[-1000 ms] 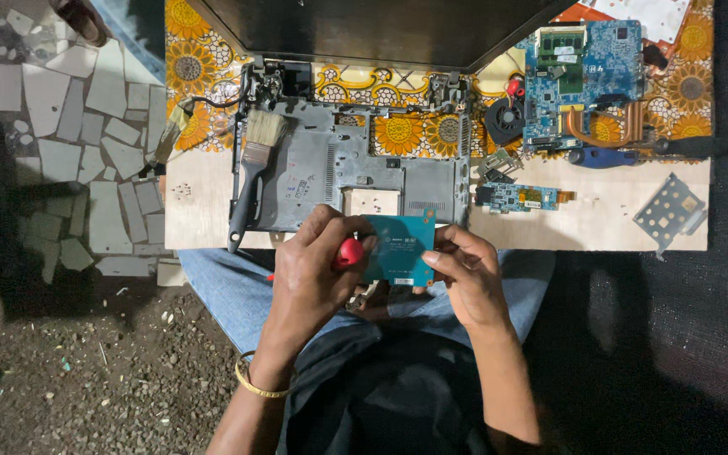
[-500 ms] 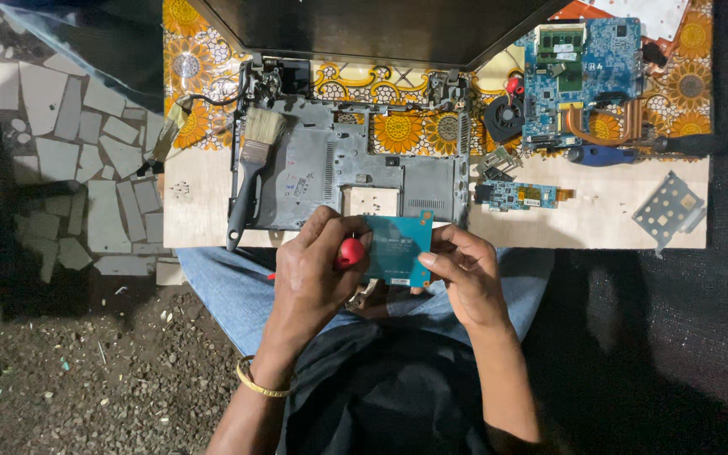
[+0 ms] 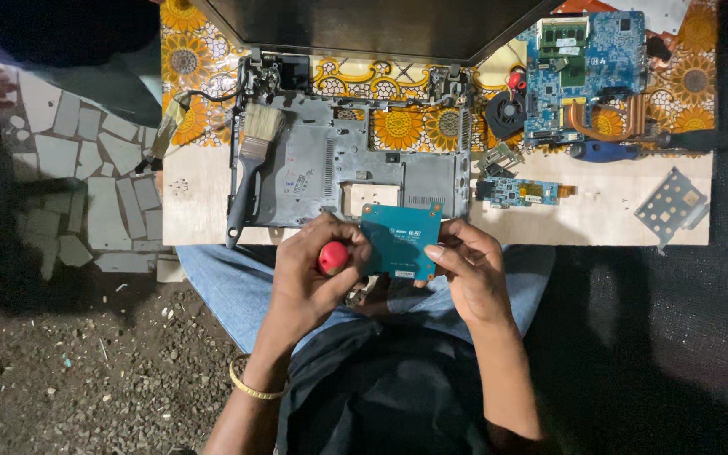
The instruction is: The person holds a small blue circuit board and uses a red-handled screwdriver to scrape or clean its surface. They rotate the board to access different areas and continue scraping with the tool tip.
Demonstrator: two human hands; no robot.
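On the desk point(image 3: 600, 223), laptop base point(image 3: 355, 173) at centre, brush point(image 3: 250, 173) lying across its left part. Right of the base: fan point(image 3: 505, 112), then motherboard point(image 3: 587, 72) at the far right rear. Small board point(image 3: 520, 192) in front of the fan; metal bracket point(image 3: 671, 206) further right, near the desk's front edge. Screwdriver point(image 3: 604, 152) between motherboard and bracket.

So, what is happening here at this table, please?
A seated person holds a small teal circuit board over the lap. The right hand grips its right edge. The left hand holds a red-handled tool at its left edge; the tip is hidden. On the wooden board in front lie an opened grey laptop base, a paintbrush, a blue motherboard and a smaller board.
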